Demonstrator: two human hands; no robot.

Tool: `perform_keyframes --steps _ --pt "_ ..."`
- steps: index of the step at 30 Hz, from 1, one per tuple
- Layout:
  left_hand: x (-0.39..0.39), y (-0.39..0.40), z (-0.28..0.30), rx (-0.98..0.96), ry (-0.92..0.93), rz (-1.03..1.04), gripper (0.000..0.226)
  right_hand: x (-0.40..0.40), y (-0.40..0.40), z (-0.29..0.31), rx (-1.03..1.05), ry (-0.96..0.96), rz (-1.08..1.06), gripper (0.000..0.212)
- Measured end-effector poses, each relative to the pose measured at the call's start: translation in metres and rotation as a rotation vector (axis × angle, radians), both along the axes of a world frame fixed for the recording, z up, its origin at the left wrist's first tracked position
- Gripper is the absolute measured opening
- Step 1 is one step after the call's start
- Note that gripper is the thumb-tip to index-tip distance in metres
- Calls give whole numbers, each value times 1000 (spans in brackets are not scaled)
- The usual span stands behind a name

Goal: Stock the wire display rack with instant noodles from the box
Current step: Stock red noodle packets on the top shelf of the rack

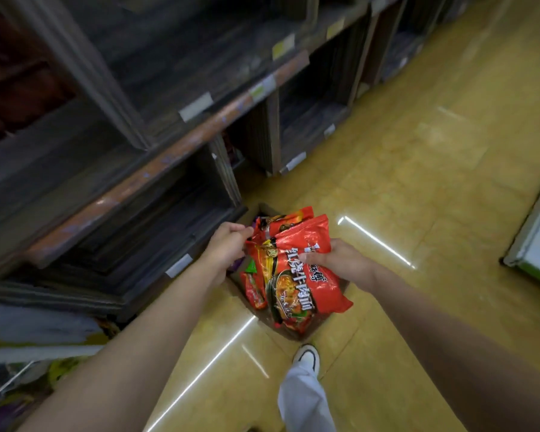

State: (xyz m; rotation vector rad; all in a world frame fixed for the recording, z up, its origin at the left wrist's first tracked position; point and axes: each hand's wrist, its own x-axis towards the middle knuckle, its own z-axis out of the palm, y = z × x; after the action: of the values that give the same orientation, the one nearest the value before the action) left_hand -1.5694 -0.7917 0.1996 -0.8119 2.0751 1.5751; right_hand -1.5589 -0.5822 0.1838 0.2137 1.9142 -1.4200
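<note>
My right hand [334, 260] grips a red noodle packet [306, 275] over the box [293, 333] (long axis toward me); left hand [228, 244] pinches another packet's corner [252, 241], nearer the shelving.

Dark wooden shelves [175, 151] with pale price tags [195, 106] run along the left. A glossy yellow floor [418, 182] reflects light streaks; a white shoe [307, 358] stands on it

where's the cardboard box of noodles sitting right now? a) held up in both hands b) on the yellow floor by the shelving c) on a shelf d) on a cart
b: the cardboard box stands on the yellow floor beside the dark shelving, under the red noodle packets that the left hand and right hand grip.
</note>
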Motion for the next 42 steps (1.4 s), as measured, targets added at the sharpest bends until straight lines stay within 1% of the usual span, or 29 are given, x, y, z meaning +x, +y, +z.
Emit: perform_keyframes --steps 2,5,7,9,11,14,16,18,20,22,24,25,29,31,34,35,36,37,38,40,42 --pt "31 -17 25 28 26 32 23 18 -20 34 -38 20 47 19" --pt "79 -44 66 83 39 60 29 44 -49 86 -19 85 122 26" --pt "106 -62 93 135 49 89 43 60 -64 123 -17 151 157 23" --pt "128 -80 122 205 77 165 57 74 -77 161 -20 218 186 18" --pt "145 -95 150 240 100 220 63 86 -86 198 -29 268 218 17" --pt "166 -114 182 340 65 129 77 100 -95 248 -54 321 268 24" --pt "180 -119 196 346 34 58 74 109 -101 276 -95 330 315 25" --pt "195 -122 210 322 11 32 69 116 -105 298 -133 328 366 22" --pt "205 -123 220 351 -24 2 83 121 -105 314 -147 322 418 26" --pt "211 -123 232 405 -34 -25 96 119 -101 327 -145 337 452 39" --pt "209 -116 246 466 44 14 92 114 -94 340 -153 374 460 47" --pt "206 -110 254 503 103 57 87 110 -88 346 -161 401 452 46" --pt "186 -68 288 672 368 221 55 97 -50 369 -168 539 414 23" --pt "176 -46 302 704 458 276 44 90 -27 380 -136 605 411 20" --pt "165 -16 316 791 536 349 34 77 9 393 -122 672 362 18" --pt "162 -10 320 743 592 397 31 71 20 395 -121 687 341 19" --pt "160 -5 325 630 653 483 31 65 30 397 -117 695 330 20" --pt "159 -1 328 498 707 582 39 59 40 397 -110 699 327 20" --pt "159 2 331 399 766 666 53 55 48 398 -103 702 330 18" --pt "160 5 334 296 881 762 79 45 59 398 -107 683 333 15" --pt "164 7 336 217 952 785 96 37 63 398 -119 643 349 15"
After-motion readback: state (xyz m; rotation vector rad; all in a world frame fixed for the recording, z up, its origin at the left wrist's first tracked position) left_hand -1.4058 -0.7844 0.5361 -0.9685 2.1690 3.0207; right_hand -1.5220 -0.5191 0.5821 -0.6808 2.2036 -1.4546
